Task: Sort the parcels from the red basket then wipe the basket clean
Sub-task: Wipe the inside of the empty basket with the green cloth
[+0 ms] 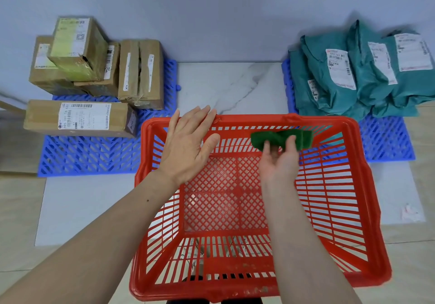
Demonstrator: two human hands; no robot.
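Fingers: right hand (279,160) pinches folded green scouring cloth (282,139) against far wall inside red slatted plastic basket (367,186); left hand (188,146) flat, fingers apart, over far-left rim.
Room: basket empty, floor-standing.
Labels: unreadable.

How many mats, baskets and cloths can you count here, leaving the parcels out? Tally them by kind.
Blue mats: 2
Red basket: 1
Green cloth: 1
Total: 4
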